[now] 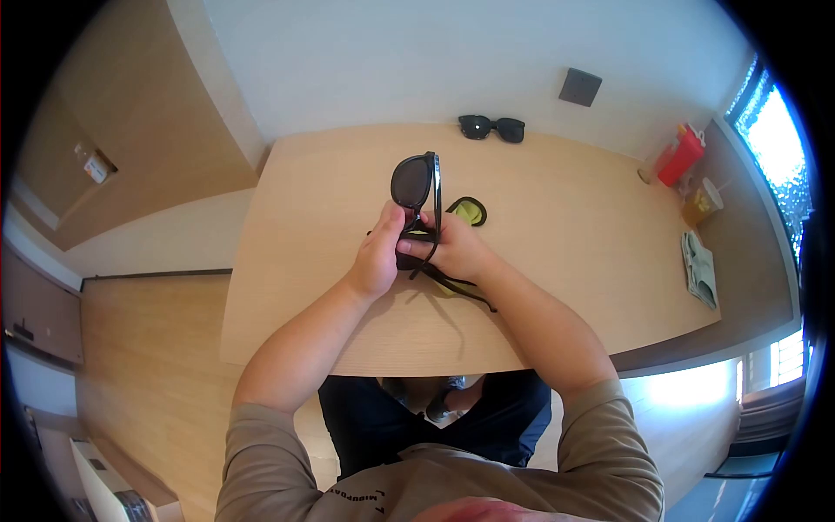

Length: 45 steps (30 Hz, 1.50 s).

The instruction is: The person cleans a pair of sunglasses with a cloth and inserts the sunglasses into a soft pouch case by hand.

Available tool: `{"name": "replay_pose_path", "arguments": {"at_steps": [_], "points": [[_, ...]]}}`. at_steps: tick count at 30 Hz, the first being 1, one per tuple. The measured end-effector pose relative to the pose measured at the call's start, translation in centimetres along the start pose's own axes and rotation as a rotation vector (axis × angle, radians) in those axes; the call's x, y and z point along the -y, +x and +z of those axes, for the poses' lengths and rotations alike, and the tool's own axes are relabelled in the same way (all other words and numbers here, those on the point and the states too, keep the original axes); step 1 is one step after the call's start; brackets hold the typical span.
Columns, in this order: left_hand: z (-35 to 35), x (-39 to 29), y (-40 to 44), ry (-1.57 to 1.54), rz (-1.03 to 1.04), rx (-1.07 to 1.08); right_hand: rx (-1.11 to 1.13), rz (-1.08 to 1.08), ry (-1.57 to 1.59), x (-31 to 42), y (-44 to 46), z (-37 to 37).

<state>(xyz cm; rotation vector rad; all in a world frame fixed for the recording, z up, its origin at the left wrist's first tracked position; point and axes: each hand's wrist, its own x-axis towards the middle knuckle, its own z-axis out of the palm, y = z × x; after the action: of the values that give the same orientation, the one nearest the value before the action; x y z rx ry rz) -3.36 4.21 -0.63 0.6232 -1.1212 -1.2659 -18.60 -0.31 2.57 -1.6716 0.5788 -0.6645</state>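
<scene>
A pair of dark sunglasses stands on end between my hands, one round lens pointing up and away. My left hand is closed on the near part of the frame, with its thumb by the lens. From the other side, my right hand grips the same frame, fingers partly hidden. Beneath and behind my hands, a black-rimmed piece with a yellow-green inside lies on the desk. Thin black temple arms stick out below my right wrist; I cannot tell which item they belong to.
Another pair of black sunglasses lies at the desk's back edge near the wall. Along the right side are a red container, a cup with a straw and a folded pale green cloth. A window is at far right.
</scene>
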Motion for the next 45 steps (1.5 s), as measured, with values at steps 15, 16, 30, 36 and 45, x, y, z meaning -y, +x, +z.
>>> {"name": "replay_pose_path", "arguments": {"at_steps": [15,16,30,36,45], "points": [[-0.3,-0.2,-0.2,-0.145,-0.106,0.006,0.101,0.006,-0.036,0.9,-0.4,-0.4],[-0.2,-0.1,-0.1,-0.126,-0.091,-0.002,0.099,0.020,-0.029,0.9,-0.3,-0.4],[0.4,-0.4,-0.1,-0.121,-0.087,-0.015,0.102,-0.050,-0.026,0.0,0.0,-0.3],[-0.5,-0.9,-0.2,-0.189,-0.177,0.069,0.135,-0.039,0.011,0.6,-0.2,-0.1],[-0.1,0.1,-0.1,-0.123,-0.101,-0.034,0.096,-0.034,-0.052,-0.1,-0.1,-0.2]]}}
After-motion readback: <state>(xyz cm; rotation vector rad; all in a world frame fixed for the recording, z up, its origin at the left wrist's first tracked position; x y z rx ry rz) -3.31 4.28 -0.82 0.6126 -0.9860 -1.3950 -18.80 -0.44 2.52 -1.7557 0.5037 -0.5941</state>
